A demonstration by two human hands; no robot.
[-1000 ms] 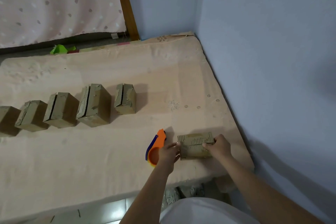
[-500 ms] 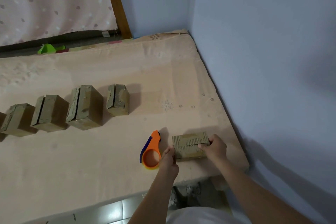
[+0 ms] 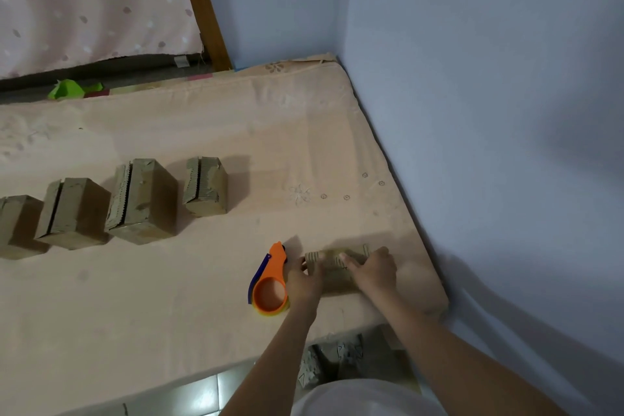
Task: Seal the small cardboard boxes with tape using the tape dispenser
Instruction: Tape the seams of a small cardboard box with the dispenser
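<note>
The small cardboard box (image 3: 332, 268) under your hands is dull brown, lies on its side, and shows a serrated flap edge along its top face. It sits near the front right corner of the mattress (image 3: 209, 132), close to the blue wall (image 3: 489, 111).

Your left hand (image 3: 305, 280) lies at the box's left end, fingers curled against the cardboard; the view does not settle whether they grip the box or only press against it. Your right hand (image 3: 373, 272) lies over the right part of the box, its fingers extended across the top face and pressing down. Both forearms reach in from the lower edge of the view.

The orange tape dispenser (image 3: 270, 284) lies flat on the mattress just left of your left hand, touching or nearly touching it, ring end toward you.

Four further boxes (image 3: 141, 201) stand in a row well apart, toward the left.
</note>
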